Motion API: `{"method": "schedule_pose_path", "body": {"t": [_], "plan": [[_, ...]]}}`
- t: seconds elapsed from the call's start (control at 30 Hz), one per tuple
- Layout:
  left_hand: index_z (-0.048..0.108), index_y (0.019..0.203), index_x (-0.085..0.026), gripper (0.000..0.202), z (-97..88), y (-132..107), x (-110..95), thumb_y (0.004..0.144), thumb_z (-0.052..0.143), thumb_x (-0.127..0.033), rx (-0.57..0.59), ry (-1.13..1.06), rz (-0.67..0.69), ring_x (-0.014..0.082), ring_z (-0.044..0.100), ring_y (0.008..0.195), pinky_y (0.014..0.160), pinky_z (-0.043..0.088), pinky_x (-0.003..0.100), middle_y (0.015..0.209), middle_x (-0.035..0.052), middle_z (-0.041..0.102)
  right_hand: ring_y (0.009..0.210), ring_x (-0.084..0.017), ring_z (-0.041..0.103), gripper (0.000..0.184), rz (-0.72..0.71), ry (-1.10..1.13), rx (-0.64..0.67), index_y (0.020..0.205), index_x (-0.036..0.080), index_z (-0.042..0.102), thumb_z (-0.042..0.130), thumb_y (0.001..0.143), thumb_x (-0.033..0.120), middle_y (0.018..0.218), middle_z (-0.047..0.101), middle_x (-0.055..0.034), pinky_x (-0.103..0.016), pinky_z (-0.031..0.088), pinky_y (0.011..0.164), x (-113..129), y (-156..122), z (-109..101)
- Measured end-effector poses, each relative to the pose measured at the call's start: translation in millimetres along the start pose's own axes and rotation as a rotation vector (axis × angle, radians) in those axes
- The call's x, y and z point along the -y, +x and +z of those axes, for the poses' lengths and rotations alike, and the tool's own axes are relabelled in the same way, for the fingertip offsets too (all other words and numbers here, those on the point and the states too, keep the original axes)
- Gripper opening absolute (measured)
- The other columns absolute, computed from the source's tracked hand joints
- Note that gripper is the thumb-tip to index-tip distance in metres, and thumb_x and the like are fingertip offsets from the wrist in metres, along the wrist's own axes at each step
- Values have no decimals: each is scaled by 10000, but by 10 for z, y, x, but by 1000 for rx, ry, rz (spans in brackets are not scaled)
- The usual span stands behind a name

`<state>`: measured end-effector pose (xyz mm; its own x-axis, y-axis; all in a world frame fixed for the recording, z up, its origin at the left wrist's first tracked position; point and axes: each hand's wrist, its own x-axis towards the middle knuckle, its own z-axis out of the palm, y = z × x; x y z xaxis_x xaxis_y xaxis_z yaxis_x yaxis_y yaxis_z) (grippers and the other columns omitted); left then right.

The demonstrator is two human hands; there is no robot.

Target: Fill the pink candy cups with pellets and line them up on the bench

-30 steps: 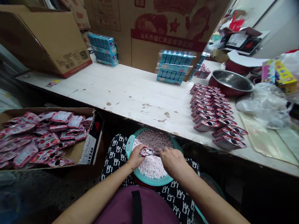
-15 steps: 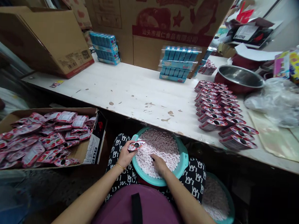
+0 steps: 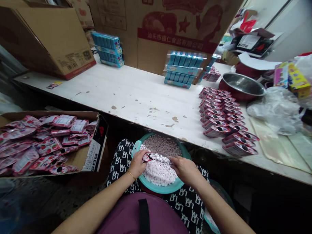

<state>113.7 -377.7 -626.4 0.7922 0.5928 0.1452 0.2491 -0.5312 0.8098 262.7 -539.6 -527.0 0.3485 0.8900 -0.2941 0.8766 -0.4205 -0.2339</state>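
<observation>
A teal basin [image 3: 180,182] heaped with small pink and white candies [image 3: 158,171] rests on my lap. My left hand [image 3: 138,163] is closed round a small red-and-white pouch [image 3: 147,156], held at the basin's left rim over the candies. My right hand [image 3: 185,169] lies on the candy heap just right of the pouch, fingers curled and pushing candies toward its mouth.
A cardboard box [image 3: 92,152] of flat pink pouches [image 3: 39,143] stands at my left. On the white table [image 3: 136,96] lie rows of filled pouches [image 3: 224,122], a metal bowl [image 3: 241,86], blue packs [image 3: 183,68], plastic bags [image 3: 276,107] and big cartons [image 3: 46,38].
My left hand brought the pouch down from the rim onto the candies. My right hand rose from deep in the heap and moved up beside the pouch.
</observation>
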Motion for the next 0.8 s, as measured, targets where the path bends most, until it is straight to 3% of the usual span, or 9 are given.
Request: {"method": "schedule_pose_path", "body": {"t": [0.2,0.53,0.67,0.8], "plan": [[543,981,-158,432,90,29,-66,587,463,-1,66,3,44,191,501,978,894,391,337,997,61,575,763,-195,604,314,7,-243,-22,1109,253,522,362,844,196,895,611,-57,-268,392,574,129,-77,-43],[538,987,-176,418,169,11,26,603,481,-21,114,-100,35,182,514,964,887,394,337,995,44,579,794,-179,607,303,53,-159,-28,1130,278,511,403,849,243,911,612,-27,-245,373,559,35,-196,50],[531,996,-167,402,147,19,37,615,481,-45,56,-129,11,190,530,961,875,414,350,994,56,582,816,-186,605,307,73,-103,-26,1129,272,522,393,853,235,934,615,-28,-254,388,588,5,-251,22],[548,1038,-188,501,-27,-13,-3,584,447,0,120,60,210,215,472,1067,949,357,392,1069,64,567,871,-187,594,337,136,-8,-32,1171,275,503,374,861,244,991,611,-38,-266,411,657,-185,-320,126]]}}
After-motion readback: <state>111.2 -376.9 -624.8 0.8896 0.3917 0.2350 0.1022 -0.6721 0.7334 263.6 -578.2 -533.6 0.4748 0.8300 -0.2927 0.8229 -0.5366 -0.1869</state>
